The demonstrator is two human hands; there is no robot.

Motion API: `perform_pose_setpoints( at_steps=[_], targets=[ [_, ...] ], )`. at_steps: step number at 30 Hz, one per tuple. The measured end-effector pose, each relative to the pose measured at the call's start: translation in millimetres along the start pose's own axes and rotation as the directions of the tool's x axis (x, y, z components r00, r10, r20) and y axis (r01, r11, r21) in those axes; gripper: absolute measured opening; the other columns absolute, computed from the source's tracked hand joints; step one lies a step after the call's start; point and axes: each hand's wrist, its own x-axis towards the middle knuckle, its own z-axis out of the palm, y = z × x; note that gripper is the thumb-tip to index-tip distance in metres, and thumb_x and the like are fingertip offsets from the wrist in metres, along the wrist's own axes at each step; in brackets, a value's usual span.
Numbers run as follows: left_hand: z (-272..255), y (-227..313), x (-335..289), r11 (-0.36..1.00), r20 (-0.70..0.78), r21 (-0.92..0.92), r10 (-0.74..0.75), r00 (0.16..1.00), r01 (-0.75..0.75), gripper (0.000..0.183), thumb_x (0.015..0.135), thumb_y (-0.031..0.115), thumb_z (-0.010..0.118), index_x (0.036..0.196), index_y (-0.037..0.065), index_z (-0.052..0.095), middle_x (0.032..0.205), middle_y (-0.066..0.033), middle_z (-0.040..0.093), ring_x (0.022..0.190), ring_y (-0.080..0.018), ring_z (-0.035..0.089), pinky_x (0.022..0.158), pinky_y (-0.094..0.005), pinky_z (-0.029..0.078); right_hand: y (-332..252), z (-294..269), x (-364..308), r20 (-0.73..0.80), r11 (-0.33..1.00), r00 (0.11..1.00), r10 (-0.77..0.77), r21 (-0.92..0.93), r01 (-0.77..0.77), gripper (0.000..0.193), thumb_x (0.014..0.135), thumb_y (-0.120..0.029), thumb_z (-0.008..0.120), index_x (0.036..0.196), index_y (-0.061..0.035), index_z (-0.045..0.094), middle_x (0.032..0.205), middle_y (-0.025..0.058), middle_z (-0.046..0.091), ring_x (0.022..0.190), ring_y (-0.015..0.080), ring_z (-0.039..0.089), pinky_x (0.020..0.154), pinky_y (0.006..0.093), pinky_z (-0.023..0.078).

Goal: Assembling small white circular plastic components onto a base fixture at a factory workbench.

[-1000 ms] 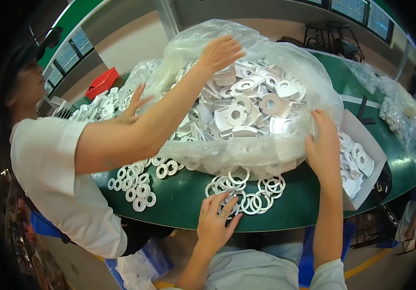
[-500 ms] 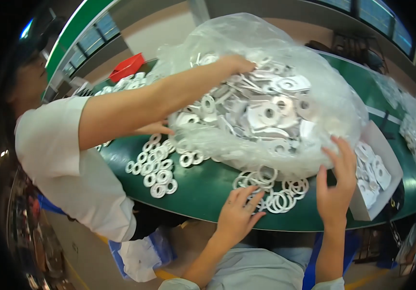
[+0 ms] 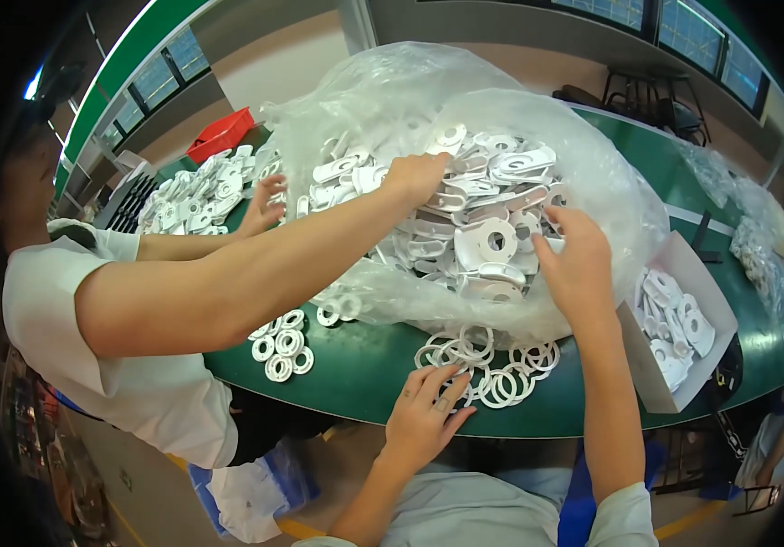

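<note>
Two hands of the wearer enter from the near edge over a green worktable (image 3: 383,374). Left hand (image 3: 428,415): fingers loosely spread, palm down, fingertips resting on a cluster of thin white plastic rings (image 3: 487,365) at the table's near edge; nothing is gripped. Right hand (image 3: 579,269): open, fingers slightly curled, pressed against the near right side of a large clear plastic bag (image 3: 574,164) heaped with white flat plastic parts (image 3: 483,242); it clasps only the film, if anything.

The bag sits at the centre of the table, with the rings just in front of it. A co-worker in a white shirt stands at left, one hand (image 3: 415,173) reaching into the bag's open top, the other hand (image 3: 264,205) near a further pile of white parts (image 3: 187,196). More small rings (image 3: 282,346) lie at near left. An open cardboard box (image 3: 683,264) holding white parts stands at right. Far left, a red bin (image 3: 219,135); beyond, windows (image 3: 683,36) and a beige wall (image 3: 292,59). Other filled bags (image 3: 765,237) lie at far right.
</note>
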Motion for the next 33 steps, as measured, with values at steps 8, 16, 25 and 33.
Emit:
perform_pose_setpoints(
  at_steps=[8, 16, 25, 33],
  targets=[
    [0.2, 0.0, -1.3, 1.0, -0.011, 0.009, -0.002, 1.0, 0.002, 0.049, 0.065, 0.015, 0.08, 0.111, 0.008, 0.065, 0.116, -0.0067, 0.058, 0.103, -0.0289, 0.053, 0.085, -0.0366, 0.048, 4.7, 9.4, -8.4, 0.23, 0.936, 0.915, 0.33, 0.05, -0.35, 0.033, 0.072, -0.009, 0.072, 0.102, 0.0011, 0.064, 0.081, 0.0111, 0.067, 0.072, 0.0199, 0.062, 0.072, 0.0299, 0.048],
    [-5.8, 2.5, -0.4, 0.999, 0.02, 0.021, 0.029, 0.999, -0.03, 0.05, 0.069, 0.019, 0.078, 0.115, 0.005, 0.061, 0.118, -0.0099, 0.056, 0.105, -0.03, 0.052, 0.087, -0.0381, 0.047, 12.2, -1.6, -16.7, 0.115, 0.749, 0.963, 0.244, 0.609, -0.262, 0.022, 0.087, -0.008, 0.059, 0.107, 0.0015, 0.062, 0.093, 0.004, 0.066, 0.083, 0.0131, 0.061, 0.077, 0.025, 0.046],
    [-5.0, 1.5, -4.6, 1.0, -0.012, -0.014, 0.026, 1.0, -0.026, 0.049, 0.072, 0.022, 0.077, 0.114, 0.004, 0.061, 0.119, -0.0108, 0.055, 0.105, -0.0301, 0.052, 0.087, -0.0395, 0.046, -18.2, -65.4, -81.7, 0.505, -0.077, 0.779, 0.371, 0.853, -0.516, 0.058, 0.089, -0.015, 0.056, 0.139, 0.0054, 0.034, 0.083, -0.0019, 0.044, 0.072, 0.0072, 0.047, 0.066, 0.0223, 0.043],
    [-34.7, -43.8, -5.9, 0.977, -0.386, 0.123, -0.114, 0.915, 0.173, 0.028, 0.071, 0.007, 0.074, 0.097, 0.006, 0.065, 0.102, -0.0097, 0.061, 0.097, -0.0296, 0.053, 0.082, -0.04, 0.045, -53.1, -20.2, -187.1, 0.688, 0.076, 0.694, 0.211, 0.696, -0.714, 0.058, 0.089, -0.018, 0.059, 0.134, 0.0115, 0.037, 0.107, 0.0157, 0.056, 0.084, 0.022, 0.062, 0.067, 0.0345, 0.056]
  ],
)
